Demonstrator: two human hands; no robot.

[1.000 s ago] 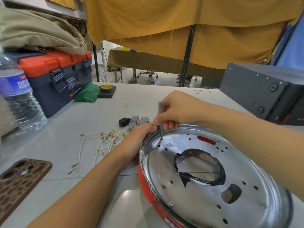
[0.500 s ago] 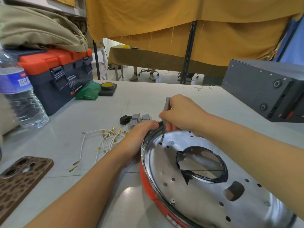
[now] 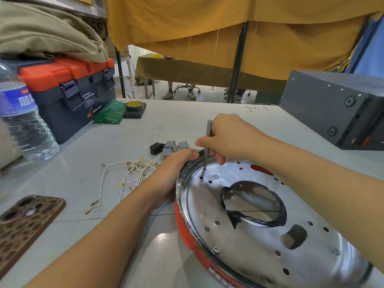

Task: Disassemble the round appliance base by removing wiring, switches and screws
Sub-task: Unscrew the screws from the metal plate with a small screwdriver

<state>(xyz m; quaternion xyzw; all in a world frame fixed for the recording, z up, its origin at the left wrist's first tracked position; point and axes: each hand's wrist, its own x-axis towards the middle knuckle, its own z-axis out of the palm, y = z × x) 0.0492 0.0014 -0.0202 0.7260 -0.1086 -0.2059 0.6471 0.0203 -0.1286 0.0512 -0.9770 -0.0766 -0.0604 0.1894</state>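
Right now, right hand (image 3: pixel 230 138) pinching thin grey screwdriver (image 3: pixel 208 140), held near upright, tip on a small screw (image 3: pixel 204 169) near far-left rim of round appliance base (image 3: pixel 259 235) lying on the grey table (image 3: pixel 145 129). Left hand (image 3: pixel 176 165) curled over the base rim just beside the tip, gripping it. Removed switches (image 3: pixel 175 146) and white wires (image 3: pixel 128 175) loose on table, left of base.
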